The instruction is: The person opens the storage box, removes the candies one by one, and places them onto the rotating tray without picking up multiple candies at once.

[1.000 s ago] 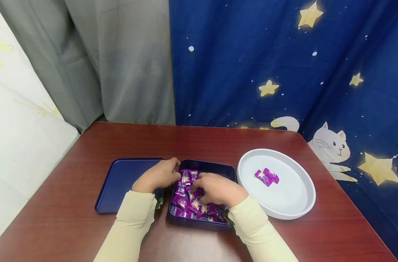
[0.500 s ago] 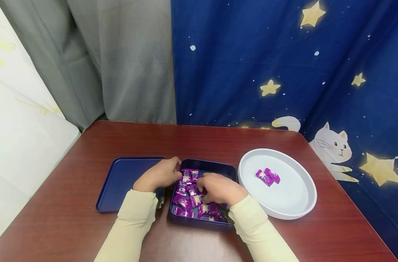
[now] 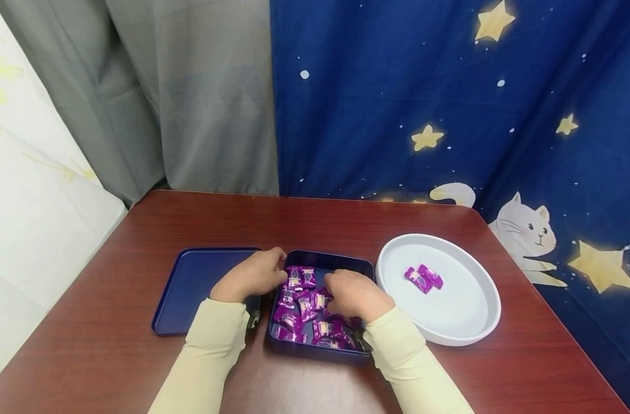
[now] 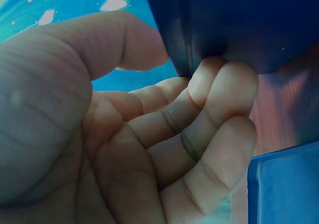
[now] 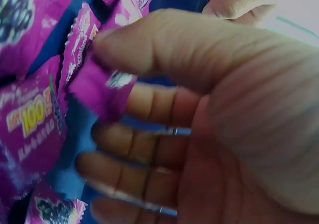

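A dark blue rectangular box (image 3: 320, 355) stands at the middle of the table, with several purple wrapped candies (image 3: 289, 319) inside. At its left rim my left hand (image 3: 249, 277) holds the wall; the left wrist view shows thumb and bent fingers (image 4: 232, 92) against the box (image 4: 239, 25). My right hand (image 3: 357, 294) reaches into the box's right half. Between its thumb and index finger it pinches one candy (image 5: 102, 92), over others that lie loose, such as a candy printed "100" (image 5: 32, 127). In the head view the hand's back hides the pinched candy.
A flat dark blue lid (image 3: 195, 287) lies left of the box, partly behind the left hand. A round white tray (image 3: 470, 328) stands close on the right, with two candies (image 3: 423, 278) on it. Curtains hang behind the table (image 3: 294, 221).
My right hand has shifted slightly right within the box, and candies near its fingertips have moved, baring some of the box floor. The left hand keeps its place at the rim.
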Demonstrator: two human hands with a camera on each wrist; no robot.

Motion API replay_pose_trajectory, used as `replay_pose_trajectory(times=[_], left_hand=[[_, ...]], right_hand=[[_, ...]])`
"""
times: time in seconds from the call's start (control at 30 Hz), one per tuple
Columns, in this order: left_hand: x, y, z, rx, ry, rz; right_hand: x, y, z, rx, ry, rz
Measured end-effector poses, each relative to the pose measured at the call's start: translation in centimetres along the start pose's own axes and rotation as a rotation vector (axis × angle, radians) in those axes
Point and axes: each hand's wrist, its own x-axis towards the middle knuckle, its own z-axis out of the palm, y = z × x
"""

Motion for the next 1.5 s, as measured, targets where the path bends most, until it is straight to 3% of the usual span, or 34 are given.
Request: replay_pose_trajectory(times=[0.2,0.6,1.0,1.5], left_hand=[[0.0,0.0,0.1,-0.005,-0.01,-0.006],[0.1,-0.1,-0.2,-0.007,-0.014,0.002],[0.1,0.0,-0.3,-0.007,-0.016,0.008],[0.0,0.1,-0.4,-0.016,-0.02,0.01]], right_hand=[[-0.2,0.2,-0.1,-0.027,0.007,0.069],[0.2,-0.5,-0.2,-0.032,0.031,-0.072],[0.6,-0.7,0.2,-0.027,0.076,-0.148],[-0.3,-0.4,-1.3,-0.014,0.129,-0.173]])
